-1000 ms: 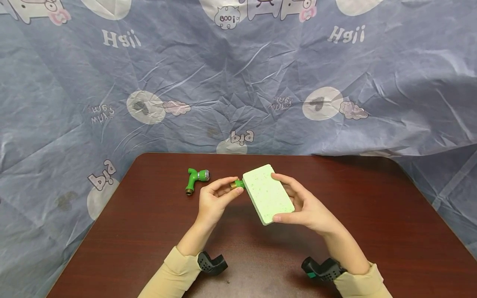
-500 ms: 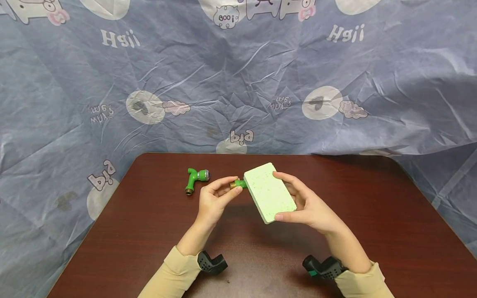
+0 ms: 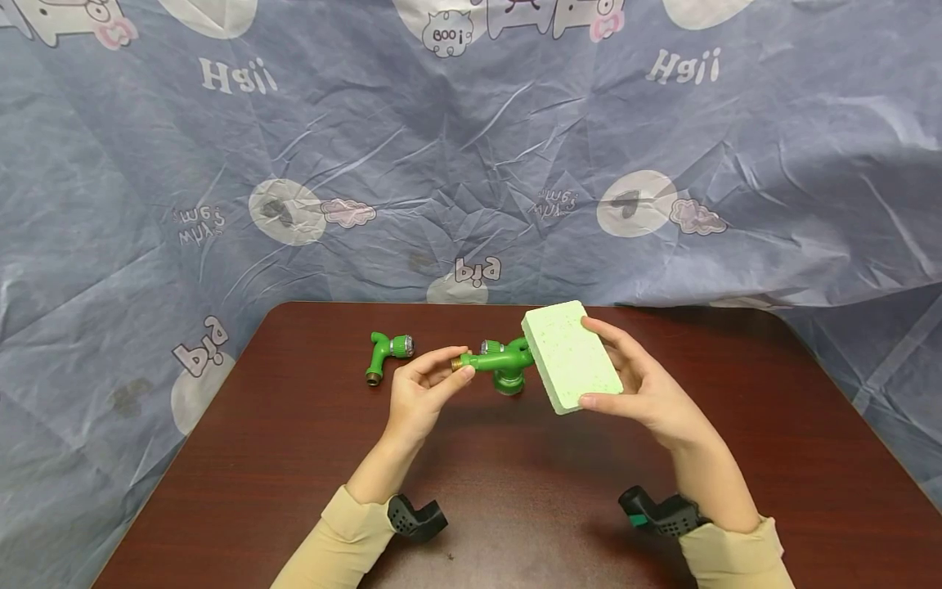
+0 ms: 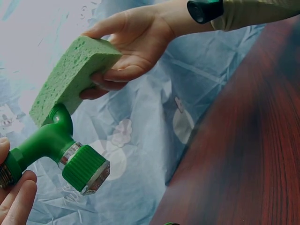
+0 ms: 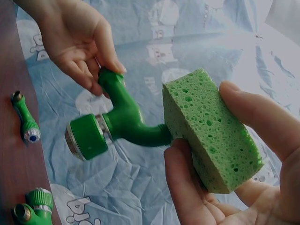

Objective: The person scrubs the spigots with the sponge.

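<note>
My left hand (image 3: 423, 397) pinches a green garden tap (image 3: 496, 361) by its threaded brass end, holding it level above the table. The tap's ribbed knob (image 4: 84, 168) points downward. In my right hand (image 3: 640, 388) is a pale green sponge (image 3: 572, 356), gripped by its edges between thumb and fingers. One sponge face is against the tap's curved spout (image 5: 150, 135), and its edge hides the spout's mouth in the right wrist view.
A second green tap (image 3: 381, 357) lies on the brown table (image 3: 294, 474), left of my hands. Behind the held tap, a third tap (image 3: 491, 347) is partly hidden. A blue printed sheet (image 3: 441, 164) hangs at the table's far edge.
The sponge and my right hand have shifted right and slightly up, uncovering the held tap's body and knob. My left hand has barely moved.
</note>
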Demonstrator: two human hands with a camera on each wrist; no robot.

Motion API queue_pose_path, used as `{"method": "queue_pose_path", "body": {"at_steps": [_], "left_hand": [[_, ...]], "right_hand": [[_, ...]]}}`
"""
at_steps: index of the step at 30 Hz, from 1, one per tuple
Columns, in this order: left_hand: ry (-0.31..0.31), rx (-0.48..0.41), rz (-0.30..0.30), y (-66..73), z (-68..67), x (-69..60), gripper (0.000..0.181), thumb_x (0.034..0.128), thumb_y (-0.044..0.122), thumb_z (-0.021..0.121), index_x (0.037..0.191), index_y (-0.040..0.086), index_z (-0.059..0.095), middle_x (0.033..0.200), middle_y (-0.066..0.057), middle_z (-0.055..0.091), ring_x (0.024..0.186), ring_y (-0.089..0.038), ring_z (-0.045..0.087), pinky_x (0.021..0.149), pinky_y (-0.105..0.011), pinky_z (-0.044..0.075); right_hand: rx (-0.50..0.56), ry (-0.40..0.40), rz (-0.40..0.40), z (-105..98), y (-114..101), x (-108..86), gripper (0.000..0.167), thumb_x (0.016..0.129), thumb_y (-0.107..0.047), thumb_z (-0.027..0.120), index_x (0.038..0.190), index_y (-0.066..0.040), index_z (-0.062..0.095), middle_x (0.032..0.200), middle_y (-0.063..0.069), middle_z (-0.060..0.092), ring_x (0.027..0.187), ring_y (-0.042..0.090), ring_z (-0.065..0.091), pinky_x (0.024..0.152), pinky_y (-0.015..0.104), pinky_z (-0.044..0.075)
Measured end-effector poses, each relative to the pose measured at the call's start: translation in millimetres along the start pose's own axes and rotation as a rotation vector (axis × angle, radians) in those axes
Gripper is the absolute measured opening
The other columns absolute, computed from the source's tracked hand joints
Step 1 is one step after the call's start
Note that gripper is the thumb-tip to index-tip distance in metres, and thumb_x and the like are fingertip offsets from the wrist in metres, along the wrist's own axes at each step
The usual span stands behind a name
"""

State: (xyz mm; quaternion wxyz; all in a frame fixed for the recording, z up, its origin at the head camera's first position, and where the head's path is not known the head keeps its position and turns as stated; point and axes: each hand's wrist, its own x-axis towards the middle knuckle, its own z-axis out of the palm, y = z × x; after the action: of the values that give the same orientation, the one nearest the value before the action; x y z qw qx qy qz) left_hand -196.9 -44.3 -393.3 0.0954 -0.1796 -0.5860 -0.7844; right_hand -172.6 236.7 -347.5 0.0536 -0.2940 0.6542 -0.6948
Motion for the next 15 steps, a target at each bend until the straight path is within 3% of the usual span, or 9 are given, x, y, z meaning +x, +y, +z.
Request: {"method": "queue_pose_path", "body": {"at_steps": [5, 11, 15], "left_hand": [[-0.003, -0.004, 0.003, -0.2, 0.2, 0.0, 0.031, 0.0792, -0.011, 0.067, 0.109, -0.016, 0.061, 0.107, -0.035, 0.059, 0.077, -0.013, 0.068, 0.073, -0.036, 0.057], [-0.005, -0.004, -0.005, 0.0, 0.0, -0.8, 0.032, 0.0795, -0.008, 0.068, 0.110, -0.016, 0.060, 0.107, -0.034, 0.060, 0.077, -0.014, 0.068, 0.075, -0.043, 0.055], [-0.002, -0.005, -0.004, 0.5, 0.5, -0.6, 0.031, 0.0793, -0.010, 0.067, 0.109, -0.016, 0.061, 0.107, -0.032, 0.061, 0.078, -0.014, 0.068, 0.075, -0.041, 0.055]], "right_hand": [[-0.005, 0.005, -0.011, -6.4, 0.0, -1.8, 0.083, 0.077, 0.021, 0.060, 0.147, -0.005, 0.023, 0.126, 0.011, 0.049, 0.098, 0.019, 0.062, 0.076, 0.030, 0.055], [0.019, -0.043, -0.021, -2.4, 0.2, -1.2, 0.084, 0.077, 0.020, 0.061, 0.147, -0.004, 0.021, 0.126, 0.012, 0.049, 0.098, 0.020, 0.061, 0.074, 0.030, 0.056], [0.021, -0.048, -0.016, 0.9, 0.8, 0.2, 0.084, 0.077, 0.019, 0.062, 0.147, -0.005, 0.021, 0.127, 0.013, 0.048, 0.098, 0.020, 0.061, 0.075, 0.030, 0.056]]}}
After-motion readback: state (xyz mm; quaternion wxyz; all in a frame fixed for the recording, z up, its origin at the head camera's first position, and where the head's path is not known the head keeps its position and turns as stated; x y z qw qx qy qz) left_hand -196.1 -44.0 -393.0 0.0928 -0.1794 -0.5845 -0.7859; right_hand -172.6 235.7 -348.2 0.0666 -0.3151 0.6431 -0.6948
